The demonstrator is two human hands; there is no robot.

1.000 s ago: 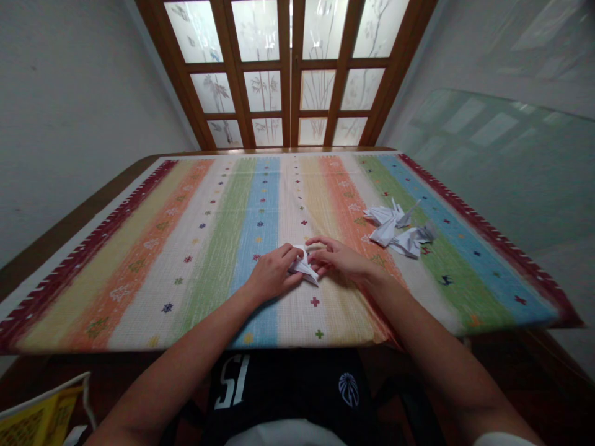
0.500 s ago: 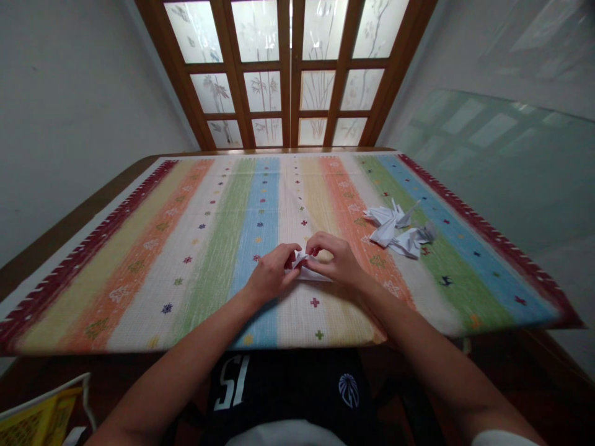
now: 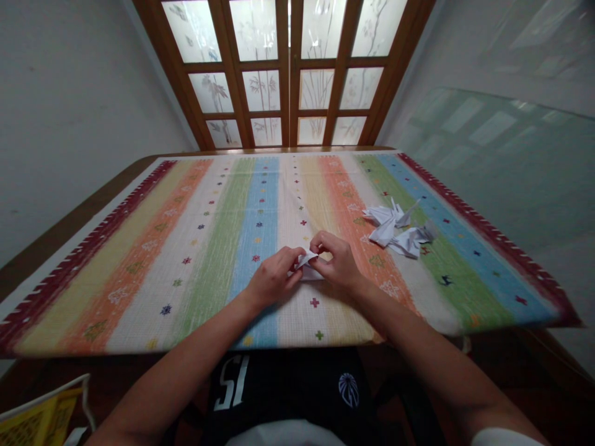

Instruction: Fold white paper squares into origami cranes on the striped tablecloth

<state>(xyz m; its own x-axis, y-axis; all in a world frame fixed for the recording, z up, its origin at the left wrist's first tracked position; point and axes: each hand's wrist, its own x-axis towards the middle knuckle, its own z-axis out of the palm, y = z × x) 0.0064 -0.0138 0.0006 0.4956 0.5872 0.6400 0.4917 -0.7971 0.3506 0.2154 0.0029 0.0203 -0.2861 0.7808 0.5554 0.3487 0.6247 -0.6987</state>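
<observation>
Between my two hands, just above the striped tablecloth (image 3: pixel 218 248), is a small folded white paper (image 3: pixel 307 259). My left hand (image 3: pixel 275 274) pinches its left side between thumb and fingers. On the other side my right hand (image 3: pixel 338 260) is closed with thumb and forefinger at the paper's right edge. A flap of the paper stands raised between the fingertips, and a flat part shows below it. Fingers hide much of its shape. To the right lie folded paper cranes (image 3: pixel 389 226), close together on the cloth.
The cloth covers a wide table with a wooden edge (image 3: pixel 105 193). Beyond it stand wooden doors with frosted panes (image 3: pixel 263 90). A glass sheet (image 3: pixel 502 158) leans at the right wall. A yellow basket (image 3: pixel 41 421) is low at the left.
Both hands stay at the paper. The left fingers have shifted slightly right and more of the raised white flap shows between the fingertips. The cranes have not moved.
</observation>
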